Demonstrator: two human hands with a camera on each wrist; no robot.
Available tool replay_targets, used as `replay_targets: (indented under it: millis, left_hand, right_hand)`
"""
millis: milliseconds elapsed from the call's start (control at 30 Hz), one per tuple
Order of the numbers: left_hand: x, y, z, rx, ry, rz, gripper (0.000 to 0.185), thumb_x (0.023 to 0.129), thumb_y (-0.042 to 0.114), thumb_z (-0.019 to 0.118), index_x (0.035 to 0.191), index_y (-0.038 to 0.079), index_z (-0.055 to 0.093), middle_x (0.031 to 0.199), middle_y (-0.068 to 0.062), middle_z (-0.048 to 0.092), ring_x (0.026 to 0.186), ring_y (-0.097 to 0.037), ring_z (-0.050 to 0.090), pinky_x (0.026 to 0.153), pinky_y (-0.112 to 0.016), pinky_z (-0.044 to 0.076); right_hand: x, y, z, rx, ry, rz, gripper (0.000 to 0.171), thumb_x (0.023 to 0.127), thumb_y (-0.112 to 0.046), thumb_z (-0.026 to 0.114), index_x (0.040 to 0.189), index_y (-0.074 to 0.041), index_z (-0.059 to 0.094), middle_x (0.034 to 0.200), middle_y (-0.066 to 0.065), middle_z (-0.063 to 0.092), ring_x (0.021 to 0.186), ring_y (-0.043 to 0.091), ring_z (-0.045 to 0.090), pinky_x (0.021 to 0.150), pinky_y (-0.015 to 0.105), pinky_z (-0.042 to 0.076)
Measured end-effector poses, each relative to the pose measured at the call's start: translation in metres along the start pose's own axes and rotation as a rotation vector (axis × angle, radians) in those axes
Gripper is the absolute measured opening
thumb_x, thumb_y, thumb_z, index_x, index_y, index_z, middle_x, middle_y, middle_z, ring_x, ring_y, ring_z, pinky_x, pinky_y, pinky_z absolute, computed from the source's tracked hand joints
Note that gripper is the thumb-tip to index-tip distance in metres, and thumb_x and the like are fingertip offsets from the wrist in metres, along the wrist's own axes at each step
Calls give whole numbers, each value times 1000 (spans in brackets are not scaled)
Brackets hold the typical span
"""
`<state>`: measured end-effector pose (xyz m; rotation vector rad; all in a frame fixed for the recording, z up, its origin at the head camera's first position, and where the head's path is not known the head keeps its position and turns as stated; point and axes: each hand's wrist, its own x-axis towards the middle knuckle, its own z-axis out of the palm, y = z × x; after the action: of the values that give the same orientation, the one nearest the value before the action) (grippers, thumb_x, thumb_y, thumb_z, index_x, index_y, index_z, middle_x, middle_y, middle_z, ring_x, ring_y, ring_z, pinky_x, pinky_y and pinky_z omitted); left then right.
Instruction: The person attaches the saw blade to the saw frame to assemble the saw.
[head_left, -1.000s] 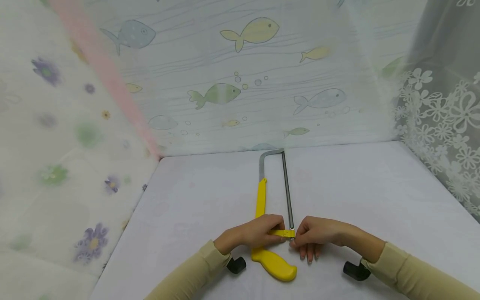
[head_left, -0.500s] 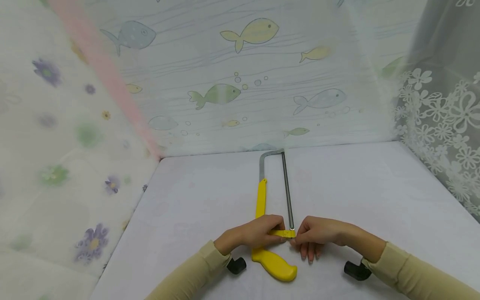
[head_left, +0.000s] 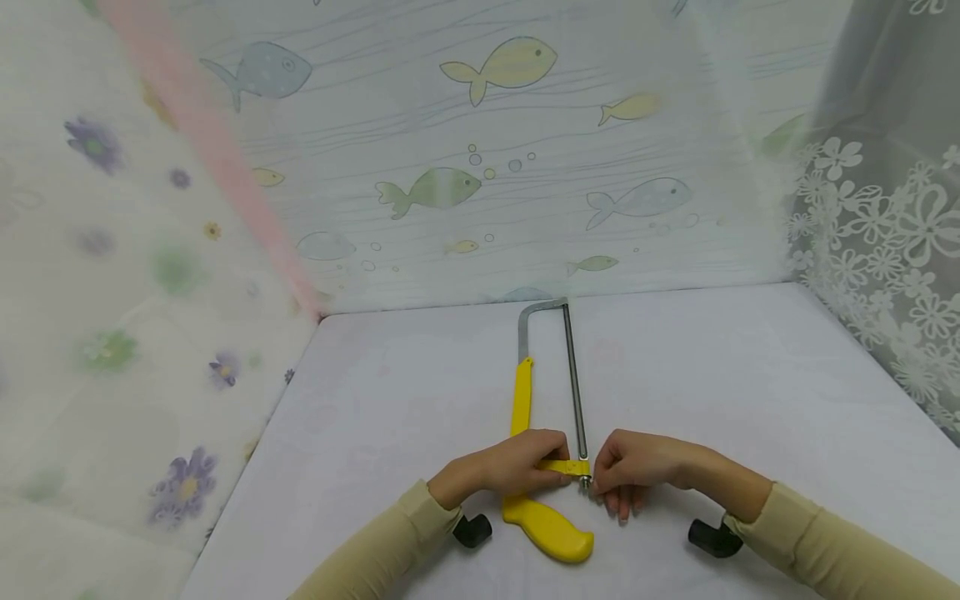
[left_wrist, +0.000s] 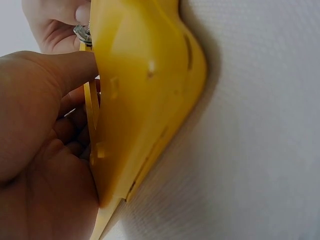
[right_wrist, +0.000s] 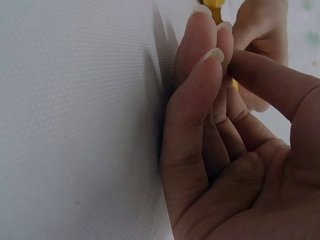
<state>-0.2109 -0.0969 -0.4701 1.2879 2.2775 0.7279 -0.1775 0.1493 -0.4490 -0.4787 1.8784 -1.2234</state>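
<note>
A hacksaw with a yellow frame and handle lies on the white cloth, its grey blade on the right. My left hand grips the saw's lower frame, with thumb and fingers around the yellow crosspiece. From the end of that crosspiece sticks a small metal wing nut, also visible in the left wrist view on its threaded screw. My right hand is just right of the wing nut, fingers loosely bent and fingertips close beside it. In the right wrist view its thumb overlaps the fingers, and nothing shows between them.
White cloth covers the table around the saw. A fish-print curtain hangs along the back edge, beside flowered fabric on the left and lace on the right. A black camera mount sits under each wrist.
My right fingertips have moved slightly right, off the wing nut, which now shows more fully. My left hand and the hacksaw have stayed in place.
</note>
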Motion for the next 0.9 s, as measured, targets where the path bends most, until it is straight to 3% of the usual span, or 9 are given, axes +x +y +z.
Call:
replay_targets:
  millis: [167,467,900]
  left_hand:
    - [1,0,0,-3,-2,2,12,102,22,66,102,15,57,90,8,55,81,-2,48,74,-14,43]
    - [0,1,-2,-7,-3,19,10,103,20,65,102,14,56,90,8,54,80,-2,48,72,-14,41]
    - [1,-1,0,14,3,2,12,102,22,67,102,15,57,89,8,54,80,-3,48,73,-14,41]
  right_hand:
    - [2,-1,2,15,-3,2,22,93,-16,74,84,4,74,70,10,71,55,12,66,49,20,49]
    - [4,-6,6,1,38,47,38,96,-33,72,80,2,75,69,10,72,53,12,66,47,20,46]
    - [-1,0,1,20,12,32,26,96,-20,70,84,3,75,70,9,71,54,12,65,48,20,47]
